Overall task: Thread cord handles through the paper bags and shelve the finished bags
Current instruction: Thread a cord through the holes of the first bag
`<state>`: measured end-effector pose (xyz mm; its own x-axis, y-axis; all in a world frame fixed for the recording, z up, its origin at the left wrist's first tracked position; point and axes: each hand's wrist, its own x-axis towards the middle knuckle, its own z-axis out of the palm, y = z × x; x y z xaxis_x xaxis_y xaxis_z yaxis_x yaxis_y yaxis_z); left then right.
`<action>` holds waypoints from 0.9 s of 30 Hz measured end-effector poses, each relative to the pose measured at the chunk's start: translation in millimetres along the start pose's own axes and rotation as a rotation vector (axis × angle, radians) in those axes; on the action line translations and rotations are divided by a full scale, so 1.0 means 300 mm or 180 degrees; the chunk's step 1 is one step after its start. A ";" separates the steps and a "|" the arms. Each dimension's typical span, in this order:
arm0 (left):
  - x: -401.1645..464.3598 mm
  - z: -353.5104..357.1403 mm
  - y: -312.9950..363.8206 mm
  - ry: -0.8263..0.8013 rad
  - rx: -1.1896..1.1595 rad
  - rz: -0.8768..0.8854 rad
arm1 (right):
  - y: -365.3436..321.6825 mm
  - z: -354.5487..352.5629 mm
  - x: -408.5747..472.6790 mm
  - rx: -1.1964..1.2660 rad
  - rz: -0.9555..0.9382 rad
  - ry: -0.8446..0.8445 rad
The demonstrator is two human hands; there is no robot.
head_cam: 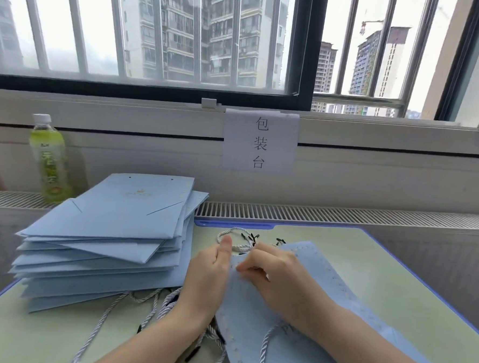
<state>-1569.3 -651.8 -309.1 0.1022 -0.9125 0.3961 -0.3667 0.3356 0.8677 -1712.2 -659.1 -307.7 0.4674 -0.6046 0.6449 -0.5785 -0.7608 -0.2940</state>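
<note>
Head view: pale blue paper bag lying flat on the green table, running from the centre toward the near right corner; left hand gripping the bag's left edge near its top, thumb raised and pointing up; right hand on the bag's upper part, fingers curled, fingertips pinched at the edge near the punched holes, whether on cord or on paper impossible to tell; loop of white twisted cord with black tips just beyond the hands; another cord handle crossing the bag's near end; tangle of loose cords on the table left of the left forearm. Left of the hands, a stack of flat blue bags, fanned unevenly. Behind the stack, a green drink bottle upright. On the wall below the window, a paper sign with three characters.
</note>
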 end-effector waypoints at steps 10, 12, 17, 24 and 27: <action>-0.007 -0.015 0.025 0.0041 -0.0673 -0.0267 | -0.023 -0.009 0.004 0.0215 0.0023 0.0319; -0.007 -0.015 0.025 0.0064 -0.0669 -0.0316 | -0.026 -0.011 0.004 0.0153 -0.0089 0.0236; -0.002 -0.018 0.023 0.0002 -0.0579 -0.0389 | -0.014 -0.012 0.004 0.0150 -0.0222 0.0145; -0.010 -0.016 0.031 0.0007 -0.0519 -0.0062 | -0.025 -0.049 0.011 0.0558 0.0477 0.0004; -0.013 -0.015 0.033 0.0078 -0.0383 0.0141 | -0.035 -0.098 0.026 0.1503 0.1143 -0.0044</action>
<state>-1569.2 -643.9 -300.6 0.1114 -0.8907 0.4406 -0.2579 0.4023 0.8784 -1722.3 -648.9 -278.9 0.3080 -0.8442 0.4388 -0.3435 -0.5288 -0.7761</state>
